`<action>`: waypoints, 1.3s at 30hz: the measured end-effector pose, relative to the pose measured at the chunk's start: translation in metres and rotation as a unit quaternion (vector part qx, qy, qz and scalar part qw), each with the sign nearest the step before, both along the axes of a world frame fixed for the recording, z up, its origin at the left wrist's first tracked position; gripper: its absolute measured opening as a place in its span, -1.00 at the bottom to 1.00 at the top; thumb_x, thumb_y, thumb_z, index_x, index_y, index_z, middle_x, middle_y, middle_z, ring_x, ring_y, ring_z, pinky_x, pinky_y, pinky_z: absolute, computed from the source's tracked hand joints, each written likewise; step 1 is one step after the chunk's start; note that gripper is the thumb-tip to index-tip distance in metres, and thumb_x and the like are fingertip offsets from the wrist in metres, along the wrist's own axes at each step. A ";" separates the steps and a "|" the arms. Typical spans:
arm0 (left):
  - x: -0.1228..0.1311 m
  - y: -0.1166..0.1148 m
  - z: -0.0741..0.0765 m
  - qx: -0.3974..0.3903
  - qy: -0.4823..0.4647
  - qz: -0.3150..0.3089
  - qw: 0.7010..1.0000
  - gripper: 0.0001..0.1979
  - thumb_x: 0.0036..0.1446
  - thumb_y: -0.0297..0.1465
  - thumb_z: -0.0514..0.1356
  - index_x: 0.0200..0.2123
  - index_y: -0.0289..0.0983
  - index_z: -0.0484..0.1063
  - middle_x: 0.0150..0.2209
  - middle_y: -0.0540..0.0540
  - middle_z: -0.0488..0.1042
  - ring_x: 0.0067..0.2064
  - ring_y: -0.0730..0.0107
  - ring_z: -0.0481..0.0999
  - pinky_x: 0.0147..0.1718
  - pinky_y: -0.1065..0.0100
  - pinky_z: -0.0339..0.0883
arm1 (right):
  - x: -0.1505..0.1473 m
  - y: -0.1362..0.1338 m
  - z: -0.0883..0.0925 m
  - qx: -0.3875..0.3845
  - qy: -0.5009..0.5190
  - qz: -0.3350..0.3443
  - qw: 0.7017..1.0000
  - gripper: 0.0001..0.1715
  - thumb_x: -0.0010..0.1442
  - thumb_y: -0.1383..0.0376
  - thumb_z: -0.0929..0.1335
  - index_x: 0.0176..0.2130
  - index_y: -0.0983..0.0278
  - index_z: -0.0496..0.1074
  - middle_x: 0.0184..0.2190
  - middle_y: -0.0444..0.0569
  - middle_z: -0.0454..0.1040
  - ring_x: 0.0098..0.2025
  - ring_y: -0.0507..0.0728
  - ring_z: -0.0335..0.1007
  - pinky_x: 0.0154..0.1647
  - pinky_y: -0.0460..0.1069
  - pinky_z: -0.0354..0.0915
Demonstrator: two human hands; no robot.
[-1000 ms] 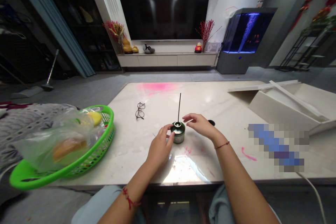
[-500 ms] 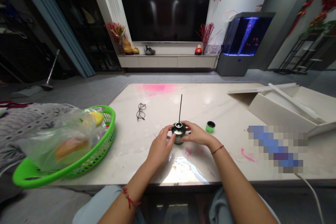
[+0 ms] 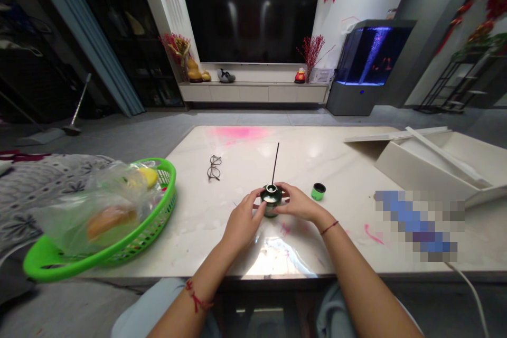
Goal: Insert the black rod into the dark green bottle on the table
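Where the dark green bottle (image 3: 271, 198) stands: just below the middle of the frame, upright on the table (image 3: 186, 211), between the two hands.
Bottle top: a white ring (image 3: 271, 188) circles the opening; a thin black stick (image 3: 276, 163) rises out of it, leaning slightly to the right of the frame.
Left hand (image 3: 243, 217): grip closed on the bottle from the left of the frame, thumb towards the near side.
Right hand (image 3: 299, 203): grip closed on the bottle from the opposite side, fingers curled around it.
Green cap (image 3: 318, 192): right of centre, near the right hand but apart from it, its dark opening facing up.
Glasses (image 3: 214, 168): left of centre, well apart from the hands.
Green basket (image 3: 173, 177): lower left, holding a clear plastic bag (image 3: 71, 224) and something yellow (image 3: 149, 178).
White box (image 3: 431, 177): right edge of the frame, open, with a strip (image 3: 446, 156) across it.
Blurred patch (image 3: 415, 224): lower right, pixelated, contents unreadable.
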State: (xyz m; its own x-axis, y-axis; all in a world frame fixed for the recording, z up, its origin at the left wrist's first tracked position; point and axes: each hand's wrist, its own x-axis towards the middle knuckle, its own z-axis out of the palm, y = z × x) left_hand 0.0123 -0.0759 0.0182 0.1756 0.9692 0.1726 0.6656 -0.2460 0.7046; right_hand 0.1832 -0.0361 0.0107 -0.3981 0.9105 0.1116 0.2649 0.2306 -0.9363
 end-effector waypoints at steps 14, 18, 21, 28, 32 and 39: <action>0.003 0.002 -0.002 -0.026 -0.026 0.015 0.999 -0.55 0.11 -0.27 0.04 0.09 -0.15 0.12 0.03 -0.11 0.36 -0.18 0.32 0.49 -0.15 0.24 0.33 | -0.005 -0.010 -0.007 0.058 -0.072 -0.084 0.992 -0.39 -0.17 0.27 0.45 -0.09 0.26 0.28 -0.14 0.03 0.43 -0.17 0.14 0.38 -0.14 0.05 0.28; 0.003 0.003 -0.002 -0.035 -0.033 0.023 0.999 -0.56 0.09 -0.27 0.06 0.06 -0.18 0.17 0.04 -0.12 0.35 -0.14 0.29 0.47 -0.12 0.23 0.31 | -0.008 -0.012 -0.009 0.063 -0.090 -0.104 0.989 -0.39 -0.17 0.24 0.46 -0.10 0.24 0.27 -0.17 0.01 0.44 -0.21 0.14 0.39 -0.19 0.04 0.28; 0.003 0.005 -0.002 -0.034 -0.038 0.023 0.998 -0.56 0.07 -0.26 0.09 0.04 -0.18 0.20 0.04 -0.11 0.35 -0.13 0.29 0.47 -0.13 0.24 0.32 | -0.010 -0.012 -0.009 0.062 -0.098 -0.115 0.987 -0.42 -0.16 0.23 0.45 -0.12 0.23 0.27 -0.20 -0.01 0.45 -0.23 0.13 0.40 -0.23 0.02 0.28; 0.003 0.011 -0.002 -0.018 -0.012 0.035 0.999 -0.51 0.02 -0.24 0.12 0.06 -0.18 0.20 0.02 -0.10 0.37 -0.14 0.29 0.46 -0.16 0.26 0.32 | -0.016 -0.008 -0.010 0.061 -0.110 -0.144 0.981 -0.46 -0.17 0.22 0.43 -0.16 0.22 0.26 -0.23 -0.05 0.44 -0.30 0.10 0.38 -0.29 0.00 0.28; 0.002 0.019 -0.005 0.001 0.004 0.039 0.999 -0.48 -0.01 -0.22 0.15 0.05 -0.17 0.20 0.01 -0.08 0.38 -0.15 0.28 0.47 -0.16 0.26 0.32 | -0.018 -0.001 -0.016 0.082 -0.102 -0.148 0.980 -0.47 -0.20 0.28 0.42 -0.17 0.22 0.27 -0.22 -0.07 0.41 -0.32 0.07 0.36 -0.29 -0.01 0.28; -0.006 0.036 -0.001 -0.004 0.002 -0.010 1.000 -0.47 -0.06 -0.19 0.19 0.02 -0.15 0.23 -0.03 -0.05 0.41 -0.16 0.29 0.47 -0.18 0.30 0.33 | -0.018 0.019 -0.029 0.117 -0.075 -0.121 0.983 -0.39 -0.24 0.30 0.45 -0.12 0.24 0.30 -0.17 -0.01 0.34 -0.16 0.13 0.30 -0.14 0.04 0.25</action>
